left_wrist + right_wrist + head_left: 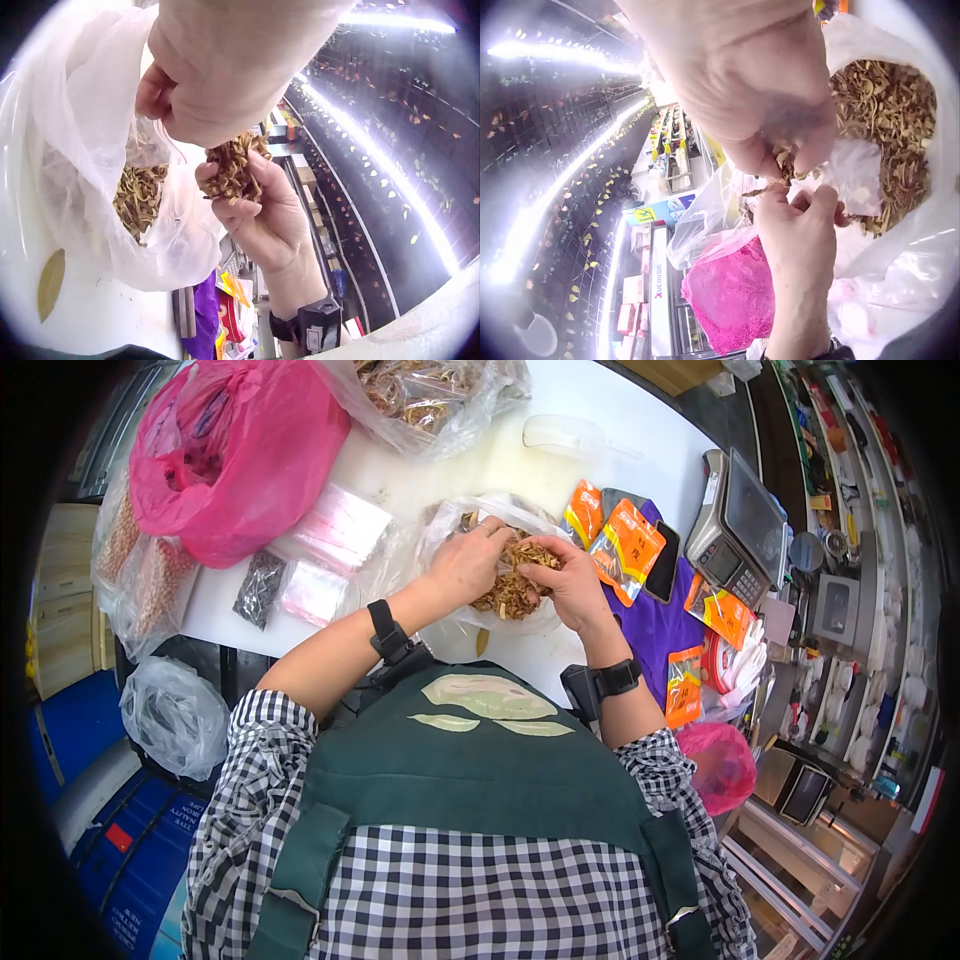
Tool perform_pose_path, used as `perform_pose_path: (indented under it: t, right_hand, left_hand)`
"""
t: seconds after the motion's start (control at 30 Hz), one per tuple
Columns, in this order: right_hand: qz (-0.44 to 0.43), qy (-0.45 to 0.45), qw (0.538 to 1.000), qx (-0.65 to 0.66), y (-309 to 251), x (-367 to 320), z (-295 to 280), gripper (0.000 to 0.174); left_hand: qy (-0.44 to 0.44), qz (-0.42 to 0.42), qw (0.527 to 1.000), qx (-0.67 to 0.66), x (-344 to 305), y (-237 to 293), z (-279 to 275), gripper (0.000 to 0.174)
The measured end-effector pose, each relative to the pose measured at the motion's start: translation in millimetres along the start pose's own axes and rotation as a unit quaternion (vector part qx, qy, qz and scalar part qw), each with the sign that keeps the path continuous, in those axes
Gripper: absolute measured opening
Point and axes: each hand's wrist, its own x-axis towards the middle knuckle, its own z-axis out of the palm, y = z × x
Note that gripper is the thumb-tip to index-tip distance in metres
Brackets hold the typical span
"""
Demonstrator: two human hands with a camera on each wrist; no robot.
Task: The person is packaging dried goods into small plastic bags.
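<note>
Green apron cloth (pixel 440 785) fronts a plastic bag (pixel 82 187), over which the right grip (pixel 572 588) pinches brown dried slices (pixel 235 171), while the left grip's (pixel 465 568) hold is unclear, and lettering on a white panel (pixel 661 319) beyond the bag begins "XUEGU".

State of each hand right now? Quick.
Left hand: closed, pinching a small clear bag.
Right hand: closed, holding a clump of dried brown pieces.
</note>
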Motion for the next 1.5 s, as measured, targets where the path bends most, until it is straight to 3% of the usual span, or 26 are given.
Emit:
perform_pose_path:
  t: [0.13,0.23,0.37,0.5,0.7,0.77,1.0,1.07,1.2,1.27,1.3,1.37,1.4,1.47,1.5]
  right_hand:
    - [-0.001,0.049,0.997,-0.063,4,2,6,0.032]
    - [-0.004,0.068,0.987,-0.147,7,8,9,0.033]
    - [-0.011,0.090,0.962,-0.256,-3,6,24,0.031]
    - [-0.005,0.083,0.964,-0.253,-20,0,33,0.034]
    - [-0.058,0.101,0.944,-0.307,-15,-3,28,0.041]
    - [-0.122,0.099,0.927,-0.341,-7,-2,25,0.040]
    - [-0.102,0.064,0.924,-0.364,-20,-16,37,0.038]
    - [-0.093,0.059,0.953,-0.281,-23,-21,40,0.031]
    - [-0.098,0.100,0.958,-0.249,-12,-16,32,0.023]
    - [-0.114,0.070,0.888,-0.441,17,-2,15,0.022]
    - [-0.114,0.072,0.888,-0.440,31,-1,11,0.022]
    - [-0.273,0.072,0.741,-0.609,49,4,10,0.044]
    - [-0.274,0.072,0.741,-0.609,47,7,13,0.044]
    - [-0.070,0.058,0.772,-0.629,42,9,20,0.072]
    - [-0.070,0.057,0.773,-0.628,40,9,23,0.072]
  left_hand:
    - [0.048,0.031,0.996,-0.074,-3,-4,5,0.050]
    - [0.011,-0.016,0.997,-0.069,-6,2,2,0.052]
    - [0.035,0.013,0.996,-0.085,-6,9,4,0.053]
    - [0.033,0.012,0.996,-0.085,-4,9,1,0.048]
    - [0.060,0.002,0.995,-0.084,-6,3,5,0.054]
    - [0.061,0.001,0.994,-0.086,-7,4,2,0.054]
    - [0.061,-0.016,0.992,-0.108,-10,4,-5,0.050]
    - [0.063,-0.030,0.992,-0.105,-11,2,-7,0.051]
    - [0.068,-0.030,0.990,-0.118,-13,-3,-16,0.049]
    - [0.070,-0.036,0.988,-0.134,-14,-3,-25,0.049]
    - [0.077,-0.031,0.989,-0.125,-14,-4,-29,0.050]
    - [0.086,-0.027,0.989,-0.115,-14,1,-41,0.050]
    - [0.094,-0.024,0.989,-0.109,-16,9,-51,0.051]
    - [0.099,-0.025,0.989,-0.104,-18,19,-67,0.051]
    - [0.112,-0.013,0.988,-0.104,-18,24,-73,0.051]
